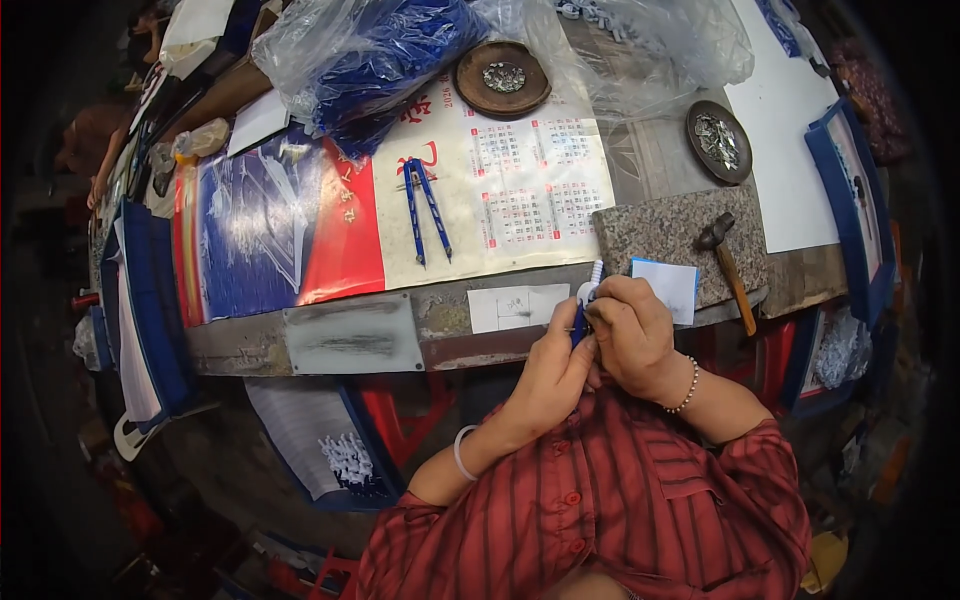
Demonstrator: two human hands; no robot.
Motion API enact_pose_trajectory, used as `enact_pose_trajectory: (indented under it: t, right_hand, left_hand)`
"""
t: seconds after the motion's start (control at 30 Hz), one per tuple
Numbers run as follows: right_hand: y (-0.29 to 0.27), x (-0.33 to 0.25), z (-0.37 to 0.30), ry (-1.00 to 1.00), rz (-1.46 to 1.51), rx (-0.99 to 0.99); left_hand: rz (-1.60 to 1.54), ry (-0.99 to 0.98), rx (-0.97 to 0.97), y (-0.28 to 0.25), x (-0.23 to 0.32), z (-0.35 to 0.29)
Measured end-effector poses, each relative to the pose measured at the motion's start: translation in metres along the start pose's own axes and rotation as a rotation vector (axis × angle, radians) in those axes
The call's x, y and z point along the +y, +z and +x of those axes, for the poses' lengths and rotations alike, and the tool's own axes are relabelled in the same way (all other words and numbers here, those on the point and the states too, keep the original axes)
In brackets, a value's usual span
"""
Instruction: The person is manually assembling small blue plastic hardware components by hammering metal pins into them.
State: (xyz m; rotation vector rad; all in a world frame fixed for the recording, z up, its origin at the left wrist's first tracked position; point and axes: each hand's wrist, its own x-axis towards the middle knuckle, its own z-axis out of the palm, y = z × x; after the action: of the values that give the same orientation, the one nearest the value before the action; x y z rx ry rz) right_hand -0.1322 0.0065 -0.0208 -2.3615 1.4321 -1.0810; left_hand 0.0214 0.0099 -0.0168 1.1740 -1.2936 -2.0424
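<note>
My left hand [555,368] is closed around a blue drawing compass [578,326], held just in front of the table edge. A pale ribbed handle [597,272] sticks up from its top. Closed beside it, my right hand [640,335] pinches the same compass near its head; the fingertips hide what they grip there. Farther back, another blue drawing compass [429,215] lies on the calendar sheet with its legs slightly apart. To the right of my hands, a hammer [735,265] with a wooden handle rests on a speckled stone slab [640,228].
Two round brown dishes [467,88] [740,170] hold small shiny metal pieces. A clear bag of blue parts [400,60] lies at the back. Blue-edged bins stand at both sides; a lower bin [285,420] holds small white pieces. A white-blue card [668,285] lies on the slab's front.
</note>
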Motion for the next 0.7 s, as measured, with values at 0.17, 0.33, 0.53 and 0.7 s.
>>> enact_pose_trajectory:
  t: [0.17, 0.33, 0.53, 0.7]
  right_hand:
    - [-0.016, -0.011, 0.011, 0.281, 0.284, 0.068]
    - [-0.025, -0.01, 0.002, 0.841, 1.119, -0.103]
    - [-0.021, -0.003, -0.003, 0.885, 1.192, -0.211]
    - [-0.024, 0.0, -0.006, 0.879, 1.219, -0.256]
  left_hand:
    - [-0.073, 0.092, -0.036, 0.002, 0.008, -0.005]
    - [-0.127, 0.089, -0.099, 0.004, 0.007, -0.005]
    - [-0.092, 0.046, -0.083, 0.01, 0.005, -0.005]
    - [-0.112, 0.045, -0.097, 0.013, 0.005, -0.004]
